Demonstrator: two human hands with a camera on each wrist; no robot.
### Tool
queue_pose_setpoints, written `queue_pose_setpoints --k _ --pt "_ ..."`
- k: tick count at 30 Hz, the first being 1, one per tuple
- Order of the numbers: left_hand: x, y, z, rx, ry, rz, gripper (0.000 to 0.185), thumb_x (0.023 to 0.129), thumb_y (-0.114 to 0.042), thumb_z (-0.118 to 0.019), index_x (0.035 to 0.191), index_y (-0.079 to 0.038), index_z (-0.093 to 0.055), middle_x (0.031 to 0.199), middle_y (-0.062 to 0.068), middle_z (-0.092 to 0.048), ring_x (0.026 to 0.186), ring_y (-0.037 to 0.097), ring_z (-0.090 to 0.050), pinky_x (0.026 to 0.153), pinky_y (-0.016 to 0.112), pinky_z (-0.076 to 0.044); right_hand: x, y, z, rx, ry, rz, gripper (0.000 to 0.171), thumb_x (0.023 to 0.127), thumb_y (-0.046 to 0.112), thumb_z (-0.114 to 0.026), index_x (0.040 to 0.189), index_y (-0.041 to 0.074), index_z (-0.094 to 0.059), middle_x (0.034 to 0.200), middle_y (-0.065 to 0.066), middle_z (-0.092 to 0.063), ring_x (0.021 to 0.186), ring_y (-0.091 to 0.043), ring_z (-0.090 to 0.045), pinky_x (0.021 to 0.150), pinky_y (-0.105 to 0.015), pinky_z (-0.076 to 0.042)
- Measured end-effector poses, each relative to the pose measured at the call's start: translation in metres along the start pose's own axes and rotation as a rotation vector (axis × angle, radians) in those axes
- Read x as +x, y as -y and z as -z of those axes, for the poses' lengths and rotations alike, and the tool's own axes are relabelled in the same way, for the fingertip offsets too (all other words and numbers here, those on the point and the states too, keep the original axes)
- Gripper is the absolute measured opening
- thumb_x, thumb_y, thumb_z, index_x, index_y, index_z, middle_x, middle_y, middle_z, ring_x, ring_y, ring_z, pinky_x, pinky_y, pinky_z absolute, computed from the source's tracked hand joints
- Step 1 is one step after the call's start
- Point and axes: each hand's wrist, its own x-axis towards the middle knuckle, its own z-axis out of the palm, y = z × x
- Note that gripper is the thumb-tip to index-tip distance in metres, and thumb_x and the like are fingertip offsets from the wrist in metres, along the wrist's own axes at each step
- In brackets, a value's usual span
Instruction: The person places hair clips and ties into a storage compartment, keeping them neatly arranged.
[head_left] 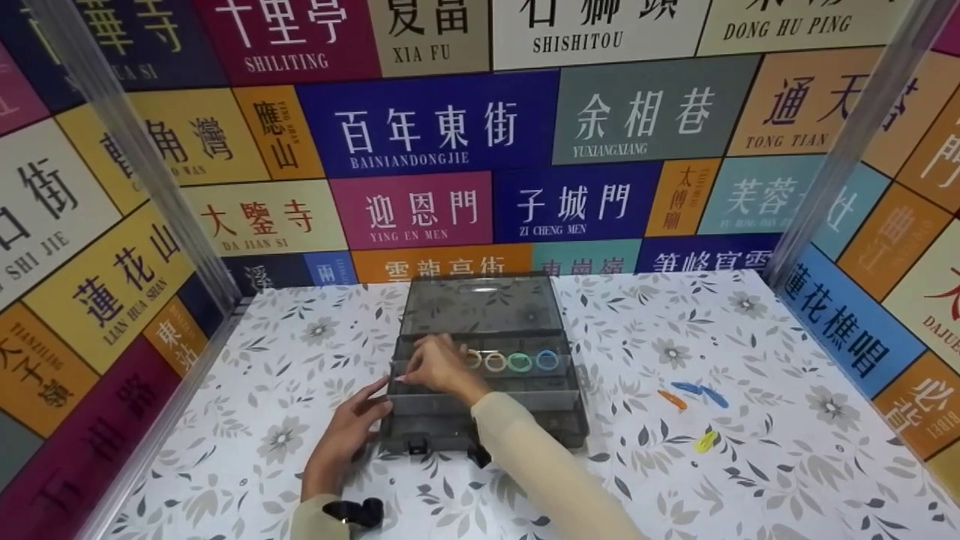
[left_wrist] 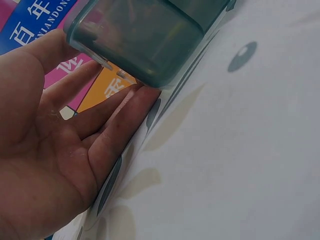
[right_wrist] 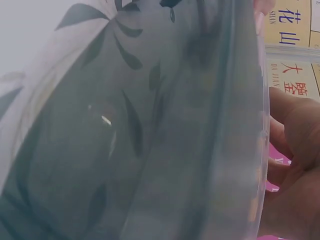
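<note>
A dark see-through plastic box (head_left: 487,435) stands on the table with its lid (head_left: 480,304) raised at the back. Its upper tray (head_left: 525,401) holds a row of rings that look like hair ties, among them a green one (head_left: 520,362) and a blue one (head_left: 547,360). My left hand (head_left: 356,420) touches the box's left side, its fingers fairly straight around the corner in the left wrist view. Over the tray's left end, my right hand (head_left: 439,367) reaches in with bent fingers. Whether its fingertips hold something is unclear; the tray wall blurs them in the right wrist view.
To the right of the box lie small hair clips: an orange one (head_left: 673,400), blue ones (head_left: 701,391) and a yellow one (head_left: 705,441). The table (head_left: 300,375) has a leaf-patterned cover. Sign-printed walls (head_left: 420,210) and clear corner posts (head_left: 847,127) enclose it.
</note>
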Motion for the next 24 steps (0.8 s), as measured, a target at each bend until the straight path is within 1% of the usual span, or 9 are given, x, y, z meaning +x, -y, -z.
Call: queue_pose_setpoints --k 5,8,11,17,21,24 --pt "-0.0012 0.0003 0.0004 0.006 0.01 -0.017 0.053 0.099 -0.026 -0.062 0.15 -0.024 -0.049 0.152 0.018 -0.049 0.136 0.039 -0.051 0.1 0.057 -0.051 -0.0029 -0.0002 -0.0005 -0.019 0.007 -0.011 0.013 0.08 0.032 -0.084 0.076 0.019 -0.082 0.14 0.0 -0.063 0.137 -0.03 -0.046 0.117 -0.067 -0.019" --pt "-0.0009 0.0006 0.0002 0.006 0.006 -0.016 0.053 0.099 -0.026 -0.063 0.15 -0.025 -0.049 0.153 0.017 -0.049 0.137 0.038 -0.051 0.1 0.056 -0.051 -0.0043 0.0 -0.0006 -0.041 0.011 -0.014 0.013 0.081 0.034 -0.084 0.078 0.021 -0.082 0.139 0.0 -0.063 0.137 -0.03 -0.046 0.116 -0.063 -0.022" --pt "-0.0001 0.001 0.0 0.013 0.0 -0.013 0.053 0.099 -0.027 -0.064 0.15 -0.025 -0.049 0.152 0.017 -0.049 0.137 0.038 -0.05 0.1 0.057 -0.05 -0.005 0.0005 -0.0011 -0.062 0.007 -0.011 0.011 0.08 0.034 -0.084 0.078 0.023 -0.082 0.138 0.001 -0.064 0.135 -0.03 -0.047 0.112 -0.059 -0.026" --pt "-0.0009 0.0002 -0.0002 0.023 -0.006 -0.004 0.053 0.099 -0.028 -0.064 0.149 -0.025 -0.05 0.15 0.019 -0.051 0.135 0.038 -0.052 0.099 0.057 -0.05 -0.0034 -0.0001 -0.0019 -0.08 0.015 0.002 0.011 0.076 0.033 -0.086 0.08 0.023 -0.083 0.136 0.002 -0.065 0.132 -0.029 -0.048 0.107 -0.055 -0.029" --pt "-0.0015 -0.0006 -0.0005 0.023 -0.003 0.0 0.053 0.099 -0.028 -0.064 0.15 -0.026 -0.049 0.151 0.018 -0.05 0.136 0.038 -0.051 0.101 0.057 -0.049 -0.0025 -0.001 0.0002 -0.066 0.031 0.007 0.01 0.075 0.03 -0.086 0.083 0.024 -0.083 0.136 0.002 -0.065 0.132 -0.029 -0.047 0.108 -0.056 -0.029" --pt "-0.0023 -0.0008 -0.0008 0.019 0.0 0.002 0.054 0.099 -0.028 -0.064 0.15 -0.026 -0.049 0.152 0.019 -0.049 0.137 0.039 -0.05 0.102 0.058 -0.048 -0.0034 -0.0014 0.0037 -0.039 0.045 0.012 0.012 0.076 0.029 -0.086 0.086 0.022 -0.083 0.138 0.001 -0.064 0.133 -0.029 -0.046 0.111 -0.06 -0.027"
